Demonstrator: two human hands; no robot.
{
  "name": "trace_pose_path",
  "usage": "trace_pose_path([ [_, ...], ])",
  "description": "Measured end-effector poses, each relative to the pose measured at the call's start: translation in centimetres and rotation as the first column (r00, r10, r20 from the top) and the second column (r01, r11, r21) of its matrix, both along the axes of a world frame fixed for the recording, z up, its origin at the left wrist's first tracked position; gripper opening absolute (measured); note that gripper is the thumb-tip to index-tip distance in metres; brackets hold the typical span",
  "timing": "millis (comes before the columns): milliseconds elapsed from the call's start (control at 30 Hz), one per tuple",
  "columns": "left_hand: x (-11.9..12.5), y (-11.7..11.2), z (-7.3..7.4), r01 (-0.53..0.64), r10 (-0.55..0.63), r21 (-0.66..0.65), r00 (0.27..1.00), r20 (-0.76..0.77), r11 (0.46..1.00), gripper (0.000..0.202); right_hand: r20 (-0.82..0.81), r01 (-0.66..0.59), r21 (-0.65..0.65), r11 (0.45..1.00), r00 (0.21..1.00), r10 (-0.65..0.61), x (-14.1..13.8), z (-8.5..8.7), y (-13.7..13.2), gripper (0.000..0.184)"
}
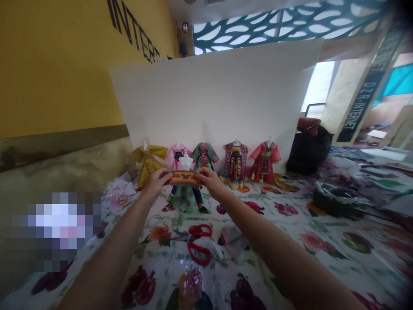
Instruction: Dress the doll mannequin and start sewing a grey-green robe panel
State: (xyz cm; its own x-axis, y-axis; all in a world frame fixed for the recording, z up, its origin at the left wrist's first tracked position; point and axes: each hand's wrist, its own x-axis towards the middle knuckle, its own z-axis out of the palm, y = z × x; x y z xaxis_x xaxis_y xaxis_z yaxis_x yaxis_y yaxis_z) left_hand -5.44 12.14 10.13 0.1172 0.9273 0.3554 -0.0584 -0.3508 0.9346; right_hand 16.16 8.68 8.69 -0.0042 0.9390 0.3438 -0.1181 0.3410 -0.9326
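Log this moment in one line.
left hand: pinching orange band; right hand: pinching opposite end; white mannequin: behind band; red-handled scissors: on tablecloth

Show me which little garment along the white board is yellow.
The leftmost one, a yellow robe; the other four are, left to right, pink, green, multicoloured and coral-red.

The left forearm (112, 245) is bare from the wrist to where the bottom edge crops it, at lower left; the right forearm (267, 234) is equally bare and fills a long stretch of the lower right. Both have smooth, slim outlines, narrowest at the wrist and broadening evenly toward the bottom of the frame, where they look largest. The left hand (157, 181) and the right hand (211, 181), either side of the frame's middle, are uncovered too, compact, with slender fingers (204, 172). Nails and finer surface details are too small and blurred to make out.
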Motion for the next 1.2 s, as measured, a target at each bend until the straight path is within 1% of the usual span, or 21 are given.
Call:
trace_pose_path([
  [167,-0.2,1.7,-0.8,0.032,-0.031,-0.016,0.997,0.072,0.999,0.038,-0.005,0.032,0.002,0.999,0.999,-0.032,0.1,0.4,1.0,0.024],
  [300,0.0,2.5,-1.2,0.059,-0.055,-0.03,0.992,0.116,0.998,0.036,-0.008,0.038,0.016,0.999,0.999,-0.038,0.3,0.7,1.7,0.026],
  [467,0.5,2.7,-1.0,0.114,-0.106,-0.034,0.977,0.184,0.993,0.036,-0.004,0.042,0.043,0.998,0.999,-0.042,0.3,0.8,1.9,0.026],
  [633,0.6,2.3,-0.6,0.151,-0.143,-0.014,0.96,0.241,0.988,0.036,-0.026,0.053,0.074,0.996,0.998,-0.051,0.5,1.2,1.8,0.027],
  [767,0.7,2.2,0.0,0.167,-0.158,-0.007,0.947,0.281,0.986,0.034,-0.046,0.069,0.098,0.993,0.997,-0.065,0.6,1.8,1.9,0.028],
  [867,1.2,2.6,0.3,0.171,-0.16,-0.01,0.938,0.308,0.985,0.033,-0.051,0.086,0.1,0.991,0.995,-0.081,0.3,2.0,2.4,0.03],
  [1033,2.2,3.9,-0.1,0.179,-0.162,-0.02,0.928,0.337,0.984,0.032,-0.065,0.099,0.085,0.991,0.994,-0.093,-0.2,1.8,3.4,0.033],
  [1200,3.1,4.8,-0.6,0.202,-0.178,-0.041,0.926,0.334,0.978,0.033,-0.074,0.096,0.083,0.992,0.993,-0.09,-0.4,1.7,4.1,0.035],
])
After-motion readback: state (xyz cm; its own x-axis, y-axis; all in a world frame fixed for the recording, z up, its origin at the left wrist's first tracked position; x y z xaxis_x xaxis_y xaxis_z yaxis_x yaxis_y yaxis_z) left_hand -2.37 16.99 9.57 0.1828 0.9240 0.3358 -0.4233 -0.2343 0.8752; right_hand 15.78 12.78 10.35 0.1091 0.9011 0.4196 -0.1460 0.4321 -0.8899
